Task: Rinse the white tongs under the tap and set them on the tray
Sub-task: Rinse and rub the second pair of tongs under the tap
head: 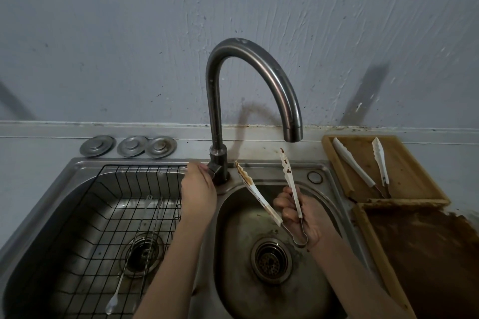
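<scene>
White tongs (259, 197) with brown sauce stains on their toothed tips spread open over the right sink basin (241, 267), below the tap spout (293, 134). My right hand (300, 215) grips them near their metal hinge, tips pointing up. No water runs from the curved steel tap (248, 67). At the tap's base, my left hand (198, 189) is closed on the handle (215, 172). A wooden tray (404, 181) at the right holds another pair of white tongs (363, 166).
The left basin holds a black wire rack (103, 215) with long metal utensils (134, 254). Three metal sink plugs (129, 146) lie behind it. A second wooden tray (427, 254) smeared brown sits at the near right. A grey wall stands close behind.
</scene>
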`<state>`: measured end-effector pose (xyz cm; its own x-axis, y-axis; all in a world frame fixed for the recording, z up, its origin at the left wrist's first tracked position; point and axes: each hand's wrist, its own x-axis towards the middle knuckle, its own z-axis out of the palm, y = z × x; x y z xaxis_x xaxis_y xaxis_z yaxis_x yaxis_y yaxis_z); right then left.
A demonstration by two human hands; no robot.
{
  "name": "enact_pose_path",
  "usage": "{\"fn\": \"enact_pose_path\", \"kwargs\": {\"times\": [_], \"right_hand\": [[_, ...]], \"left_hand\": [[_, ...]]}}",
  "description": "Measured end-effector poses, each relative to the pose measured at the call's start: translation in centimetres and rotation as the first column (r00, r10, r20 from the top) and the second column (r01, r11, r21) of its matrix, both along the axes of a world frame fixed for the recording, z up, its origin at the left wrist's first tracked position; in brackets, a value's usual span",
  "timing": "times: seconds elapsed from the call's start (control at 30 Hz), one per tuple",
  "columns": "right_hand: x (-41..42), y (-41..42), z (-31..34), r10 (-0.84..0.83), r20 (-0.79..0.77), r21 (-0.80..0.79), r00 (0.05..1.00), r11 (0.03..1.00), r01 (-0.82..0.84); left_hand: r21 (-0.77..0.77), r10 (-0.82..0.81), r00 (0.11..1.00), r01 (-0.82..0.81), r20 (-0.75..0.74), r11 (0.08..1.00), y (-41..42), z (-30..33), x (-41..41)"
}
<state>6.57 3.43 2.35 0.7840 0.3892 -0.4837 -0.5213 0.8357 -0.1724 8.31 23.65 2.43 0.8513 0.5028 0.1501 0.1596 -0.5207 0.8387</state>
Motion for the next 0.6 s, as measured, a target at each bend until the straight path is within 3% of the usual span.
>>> {"fn": "enact_pose_path", "kwargs": {"times": [0.43,0.6], "right_hand": [[-0.2,0.2,-0.5,-0.024,0.011,-0.081,1.000,0.996,0.025],[0.6,0.8,-0.1,-0.081,0.063,-0.176,0.995,0.980,0.091]], "left_hand": [[-0.051,-0.035,0.998,0.038,0.055,0.998,-0.3,-0.4,-1.0],[0.088,-0.082,0.938,0.055,0.336,0.995,-3.9,-1.1,-4.7]]}}
